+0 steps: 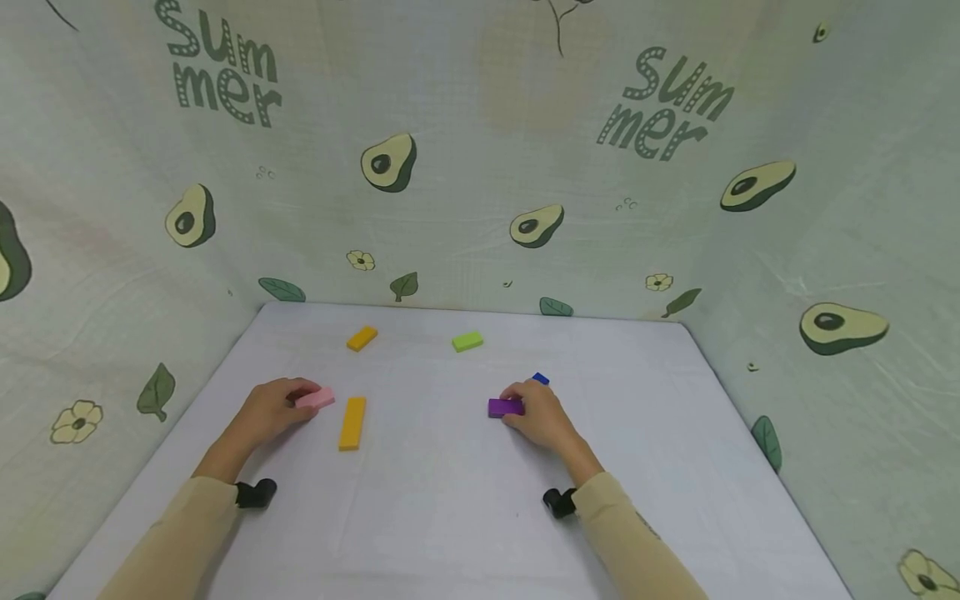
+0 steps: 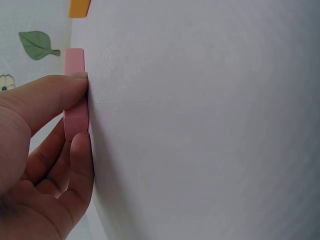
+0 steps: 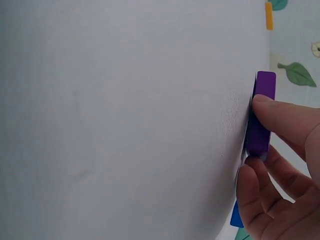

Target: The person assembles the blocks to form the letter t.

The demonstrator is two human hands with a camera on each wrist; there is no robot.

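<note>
Between thumb and fingers, my left hand (image 1: 276, 408) pinches a pink block (image 1: 317, 398) on the left part of the table. In the left wrist view the thumb lies across the pink block (image 2: 75, 117), whose edge is at the white tabletop. My right hand (image 1: 542, 414) pinches a purple block (image 1: 501, 407) right of the middle. The right wrist view shows the thumb on the purple block (image 3: 262, 130), low at the table. Just behind the right hand lies a blue block (image 1: 541, 378), mostly hidden by it.
A long orange-yellow block (image 1: 352, 424) lies right of the left hand. Farther back are a smaller orange-yellow block (image 1: 362, 337) and a lime green block (image 1: 467, 341). The white table (image 1: 427, 517) is bordered by hanging cloth (image 1: 465, 125) printed with avocados.
</note>
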